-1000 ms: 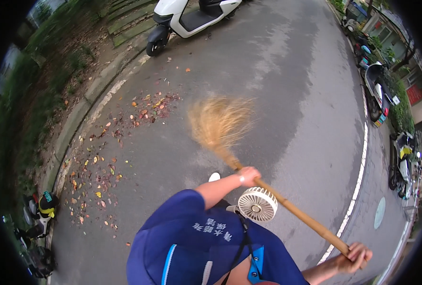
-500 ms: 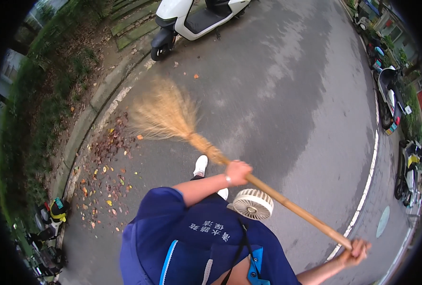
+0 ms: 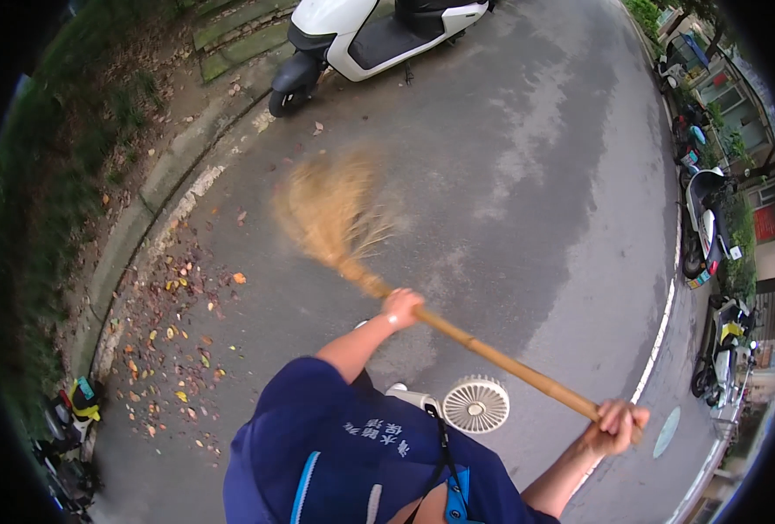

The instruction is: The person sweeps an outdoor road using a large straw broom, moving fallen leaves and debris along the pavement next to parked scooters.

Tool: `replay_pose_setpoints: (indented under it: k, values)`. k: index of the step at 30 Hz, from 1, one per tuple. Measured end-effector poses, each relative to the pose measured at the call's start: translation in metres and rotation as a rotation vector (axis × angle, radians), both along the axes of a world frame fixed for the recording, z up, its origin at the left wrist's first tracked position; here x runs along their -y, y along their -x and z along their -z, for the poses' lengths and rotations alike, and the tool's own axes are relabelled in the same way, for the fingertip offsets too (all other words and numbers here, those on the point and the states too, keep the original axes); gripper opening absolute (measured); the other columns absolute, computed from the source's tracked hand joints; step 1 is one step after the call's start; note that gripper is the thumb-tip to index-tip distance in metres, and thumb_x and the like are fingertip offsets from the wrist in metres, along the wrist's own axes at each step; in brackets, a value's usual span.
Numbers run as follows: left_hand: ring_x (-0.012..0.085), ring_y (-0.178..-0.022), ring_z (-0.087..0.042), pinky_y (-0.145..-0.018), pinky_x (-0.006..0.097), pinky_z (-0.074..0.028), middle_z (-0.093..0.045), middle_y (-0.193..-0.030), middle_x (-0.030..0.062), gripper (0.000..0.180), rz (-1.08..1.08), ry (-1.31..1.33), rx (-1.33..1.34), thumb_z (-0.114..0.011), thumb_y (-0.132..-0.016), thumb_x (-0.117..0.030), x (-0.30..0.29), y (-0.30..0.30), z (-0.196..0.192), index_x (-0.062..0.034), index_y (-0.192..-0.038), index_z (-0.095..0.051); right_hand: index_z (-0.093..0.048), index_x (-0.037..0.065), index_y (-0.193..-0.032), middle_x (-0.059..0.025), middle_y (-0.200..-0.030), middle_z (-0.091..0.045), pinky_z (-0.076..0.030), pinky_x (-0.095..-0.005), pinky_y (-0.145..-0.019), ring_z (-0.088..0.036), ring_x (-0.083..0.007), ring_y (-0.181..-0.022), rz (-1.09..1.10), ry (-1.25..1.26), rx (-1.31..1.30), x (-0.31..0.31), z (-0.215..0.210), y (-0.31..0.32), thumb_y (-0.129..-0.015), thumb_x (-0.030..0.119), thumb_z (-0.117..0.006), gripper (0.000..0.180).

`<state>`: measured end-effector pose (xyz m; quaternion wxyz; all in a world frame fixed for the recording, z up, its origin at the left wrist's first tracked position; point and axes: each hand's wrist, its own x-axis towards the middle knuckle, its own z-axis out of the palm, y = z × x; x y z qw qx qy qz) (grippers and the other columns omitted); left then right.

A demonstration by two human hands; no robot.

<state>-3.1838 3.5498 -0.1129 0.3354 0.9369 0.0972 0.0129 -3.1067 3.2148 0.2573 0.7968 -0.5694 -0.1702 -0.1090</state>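
Fingers of the left hand (image 3: pixel 402 307) wrap the straw broom (image 3: pixel 339 218) low on its bamboo handle; its blurred bristles sweep the asphalt. Leaves (image 3: pixel 173 349) gathered along the curb (image 3: pixel 134 236) suggest sweeping partly done, strays remaining. Right hand (image 3: pixel 616 425) is clenched around the handle's end.

white scooter (image 3: pixel 378 31) parked top centre by the kerb (image 3: pixel 165 188); fallen leaves (image 3: pixel 173 341) scattered on the asphalt along the left edge; white lane line (image 3: pixel 662 327) curves down the right; more scooters (image 3: pixel 706 227) parked at right edge; small white fan (image 3: pixel 476 404) hangs at the person's chest
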Motion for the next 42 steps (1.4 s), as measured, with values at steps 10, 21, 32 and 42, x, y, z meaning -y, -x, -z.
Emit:
replay_pose_setpoints:
  k: [10, 21, 32, 42]
  values:
    - [0.0237, -0.073, -0.061, -0.072, 0.039, -0.046, -0.061, -0.068, 0.0046, 0.022, -0.002, -0.171, -0.046, -0.072, -0.056, -0.032, -0.115, 0.045, -0.084, -0.0165, -0.065, -0.06, -0.042, 0.011, -0.073, 0.0051, -0.054, -0.03, -0.028, -0.0226, -0.046, -0.03, -0.0055, -0.046, 0.012, -0.275, -0.32, -0.039, -0.001, -0.056, -0.078, 0.001, -0.054, 0.017]
    - [0.0277, -0.079, -0.061, -0.074, 0.039, -0.046, -0.063, -0.077, 0.0048, 0.019, 0.29, -0.055, 0.264, -0.069, -0.06, -0.026, -0.219, -0.348, -0.11, -0.0174, -0.075, -0.063, -0.04, 0.013, -0.069, 0.0, -0.054, -0.036, -0.04, -0.0311, -0.054, -0.041, -0.0154, -0.05, 0.197, -0.001, 0.307, -0.251, -0.096, -0.1, -0.081, -0.003, -0.047, 0.021]
    - [0.0256, -0.077, -0.056, -0.072, 0.038, -0.045, -0.059, -0.07, 0.0038, 0.014, -0.492, -0.166, -0.028, -0.067, -0.061, -0.027, -0.418, -0.164, 0.018, -0.0154, -0.066, -0.061, -0.041, 0.01, -0.073, 0.0003, -0.051, -0.036, -0.047, -0.0327, -0.054, -0.039, -0.0102, -0.044, -0.479, -0.037, -0.113, -0.463, 0.038, -0.326, -0.078, 0.004, -0.058, 0.019]
    - [0.0263, -0.074, -0.056, -0.071, 0.039, -0.045, -0.055, -0.068, 0.0049, 0.016, -0.611, -0.184, 0.201, -0.067, -0.052, -0.016, -0.466, -0.158, -0.135, -0.0146, -0.064, -0.057, -0.041, 0.014, -0.076, 0.0009, -0.053, -0.035, -0.037, -0.0272, -0.051, -0.038, -0.0104, -0.046, -0.734, -0.483, -0.194, -0.478, -0.025, -0.363, -0.072, -0.002, -0.052, 0.02]
